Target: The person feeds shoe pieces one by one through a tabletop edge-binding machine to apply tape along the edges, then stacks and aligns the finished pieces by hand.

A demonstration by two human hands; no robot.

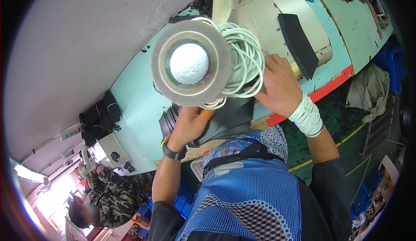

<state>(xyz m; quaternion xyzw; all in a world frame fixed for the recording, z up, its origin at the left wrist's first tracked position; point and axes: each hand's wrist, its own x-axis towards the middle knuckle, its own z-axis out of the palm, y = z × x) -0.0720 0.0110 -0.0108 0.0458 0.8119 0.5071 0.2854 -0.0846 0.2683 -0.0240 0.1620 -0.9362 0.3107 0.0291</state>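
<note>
My left hand (189, 126) lies on a fanned stack of thin black sheets (232, 119) at the table's front edge. It has a wristwatch and an orange finger cover; a round grey-rimmed thing (158, 65) with a bright silvery middle hides most of its fingers. Loops of white cord or rubber bands (247, 54) hang from that round thing's right side. Just right of the loops is my right hand (279, 85), its fingers curled and their tips partly hidden. What they grip cannot be made out. More white bands (307, 116) circle my right wrist.
A curved black piece (299, 43) lies on a cream machine bed (255, 17) beyond my right hand. Red edging (331, 85) lines the table's front right. A person in camouflage (115, 193) works at the lower left. Dark scraps litter the green floor (331, 128).
</note>
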